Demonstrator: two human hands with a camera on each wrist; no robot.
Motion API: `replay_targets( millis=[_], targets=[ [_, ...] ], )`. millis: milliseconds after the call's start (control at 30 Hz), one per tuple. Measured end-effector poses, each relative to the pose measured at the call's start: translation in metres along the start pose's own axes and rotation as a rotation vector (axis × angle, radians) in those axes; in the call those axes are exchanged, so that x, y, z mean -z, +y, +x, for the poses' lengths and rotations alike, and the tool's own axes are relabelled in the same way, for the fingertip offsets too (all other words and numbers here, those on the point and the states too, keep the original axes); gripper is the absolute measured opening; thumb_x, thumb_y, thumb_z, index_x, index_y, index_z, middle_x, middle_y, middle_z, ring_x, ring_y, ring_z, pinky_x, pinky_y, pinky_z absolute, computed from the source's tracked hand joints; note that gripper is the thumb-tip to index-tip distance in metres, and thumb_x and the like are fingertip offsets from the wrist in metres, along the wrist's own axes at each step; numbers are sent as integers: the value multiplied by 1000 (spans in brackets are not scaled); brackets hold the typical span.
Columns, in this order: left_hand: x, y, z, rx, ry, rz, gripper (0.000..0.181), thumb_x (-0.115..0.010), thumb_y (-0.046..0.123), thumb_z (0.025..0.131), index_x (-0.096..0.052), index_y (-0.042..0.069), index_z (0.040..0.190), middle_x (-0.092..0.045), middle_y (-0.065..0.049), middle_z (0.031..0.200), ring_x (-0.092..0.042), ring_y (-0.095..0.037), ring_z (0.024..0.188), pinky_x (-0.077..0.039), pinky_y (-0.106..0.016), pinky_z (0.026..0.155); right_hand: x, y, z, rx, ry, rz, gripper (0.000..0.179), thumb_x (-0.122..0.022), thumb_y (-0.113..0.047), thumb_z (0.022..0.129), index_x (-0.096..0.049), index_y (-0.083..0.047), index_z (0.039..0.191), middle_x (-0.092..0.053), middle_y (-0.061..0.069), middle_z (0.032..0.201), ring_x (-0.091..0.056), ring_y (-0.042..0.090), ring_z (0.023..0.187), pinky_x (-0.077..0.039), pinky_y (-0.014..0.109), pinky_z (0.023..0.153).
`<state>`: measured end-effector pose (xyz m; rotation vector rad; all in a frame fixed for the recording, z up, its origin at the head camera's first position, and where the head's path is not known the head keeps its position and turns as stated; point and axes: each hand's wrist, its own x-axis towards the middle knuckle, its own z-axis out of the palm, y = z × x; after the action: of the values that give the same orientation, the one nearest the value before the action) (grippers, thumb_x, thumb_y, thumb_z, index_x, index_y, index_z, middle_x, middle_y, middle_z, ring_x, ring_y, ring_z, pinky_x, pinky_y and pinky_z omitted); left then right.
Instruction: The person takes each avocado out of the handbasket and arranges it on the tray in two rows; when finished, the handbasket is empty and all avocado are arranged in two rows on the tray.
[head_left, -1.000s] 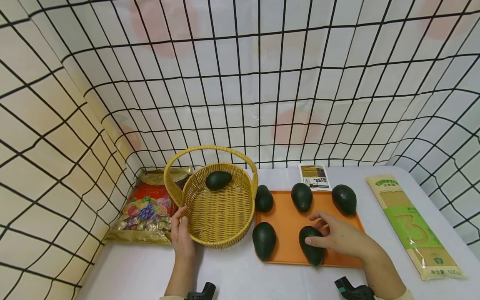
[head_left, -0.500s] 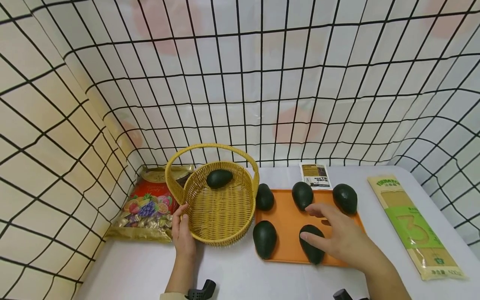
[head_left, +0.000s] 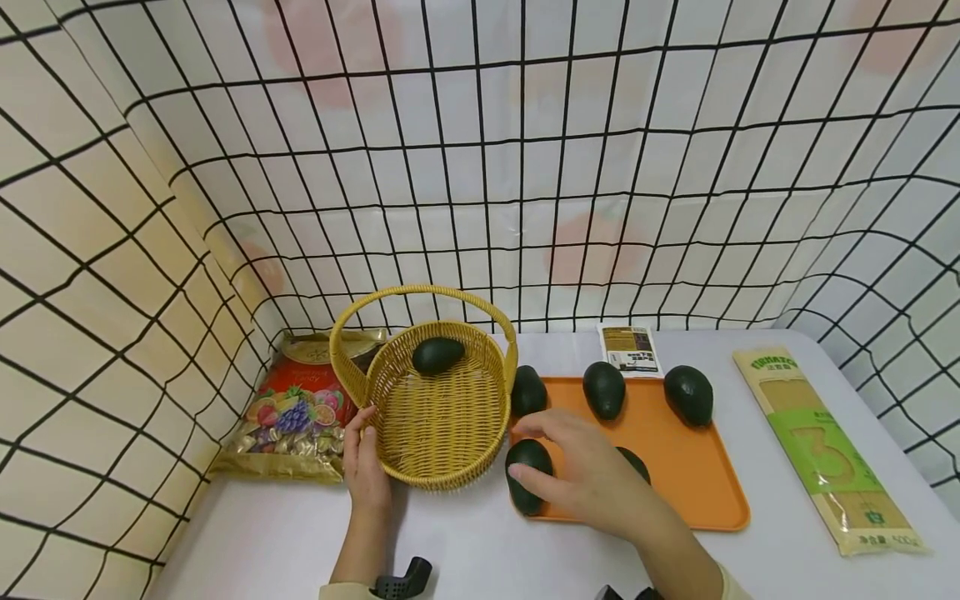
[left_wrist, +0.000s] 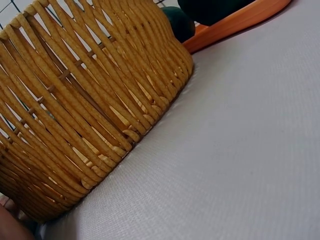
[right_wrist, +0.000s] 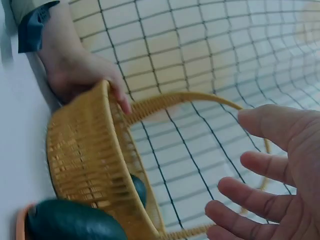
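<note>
My left hand (head_left: pixel 366 475) holds the left side of a yellow woven basket (head_left: pixel 442 433), a finger hooked over its rim in the right wrist view. One dark green avocado (head_left: pixel 438 356) lies inside at the back. My right hand (head_left: pixel 600 479) hovers over the front-left avocado (head_left: pixel 528 467) on the orange tray (head_left: pixel 697 475), thumb and forefinger spread above it. In the right wrist view the fingers (right_wrist: pixel 270 200) are extended and apart from the avocado (right_wrist: pixel 75 222). Behind the right hand a second front avocado (head_left: pixel 634 462) is partly hidden.
Along the tray's back lie three avocados: left (head_left: pixel 528 392), middle (head_left: pixel 604 390) and right (head_left: pixel 688 396). A candy bag (head_left: pixel 300 408) stands left of the basket. A noodle pack (head_left: pixel 828 450) lies at the right, a small sachet (head_left: pixel 628 350) behind the tray. Black netting (head_left: pixel 517 200) surrounds the table.
My right hand has left the front-middle avocado, which stays on the tray, and moved left over the front-left one. The left hand and the basket have stayed in place.
</note>
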<state>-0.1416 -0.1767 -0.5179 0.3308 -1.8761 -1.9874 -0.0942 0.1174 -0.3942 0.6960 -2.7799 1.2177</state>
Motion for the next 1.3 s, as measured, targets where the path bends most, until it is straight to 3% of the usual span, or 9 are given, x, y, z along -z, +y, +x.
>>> replay_targets(
  millis=[100, 267, 533, 733, 933, 1167, 1300],
  targets=[
    [1, -1, -1, -1, -1, -1, 39, -31, 20, 111, -49, 3, 141, -42, -8, 156, -38, -18, 143, -34, -15, 106, -11, -6, 13, 47, -21, 23, 37, -74, -42, 93, -63, -30, 125, -62, -18, 122, -59, 4, 113, -53, 39, 98],
    [1, -4, 0, -21, -8, -26, 39, -32, 21, 111, -48, 0, 140, -40, -11, 157, -38, -18, 144, -37, -17, 109, -24, -19, 36, 10, -80, 53, 45, -74, -45, 92, -61, -29, 132, -60, -14, 132, -59, 7, 117, -52, 40, 99],
    [0, -4, 1, -40, -8, -30, 39, -33, 19, 111, -47, -3, 140, -41, -15, 155, -41, -16, 139, -39, -16, 107, -38, -31, 79, -1, -142, -28, 53, -71, -45, 94, -56, -24, 140, -57, 2, 142, -55, 26, 131, -48, 52, 105],
    [1, -3, 1, -25, -4, 0, 39, -33, 21, 111, -48, 0, 140, -42, -13, 155, -40, -11, 139, -34, -11, 105, -43, -33, 112, 13, -149, -86, 56, -69, -46, 95, -54, -20, 143, -56, 8, 143, -56, 27, 131, -49, 50, 106],
    [1, -2, 0, -10, 1, 2, 39, -33, 20, 111, -49, 2, 141, -42, -11, 156, -39, -9, 140, -34, -10, 106, -47, -31, 143, -18, -166, -75, 59, -66, -45, 97, -53, -13, 145, -52, 14, 148, -53, 32, 134, -47, 49, 108],
    [0, -3, 2, -9, 16, -13, 38, -33, 18, 110, -49, -2, 139, -42, -12, 156, -41, -6, 137, -36, -14, 107, -59, -19, 170, -119, -172, -40, 59, -63, -44, 99, -49, -14, 148, -49, 16, 147, -58, 30, 122, -54, 43, 92],
    [-1, -3, 2, -19, 15, -29, 38, -33, 17, 110, -50, -1, 138, -42, -13, 155, -41, -8, 136, -37, -16, 107, -65, -13, 184, -175, -184, -66, 58, -61, -45, 100, -48, -17, 148, -48, 14, 147, -58, 29, 118, -54, 42, 88]
  ],
)
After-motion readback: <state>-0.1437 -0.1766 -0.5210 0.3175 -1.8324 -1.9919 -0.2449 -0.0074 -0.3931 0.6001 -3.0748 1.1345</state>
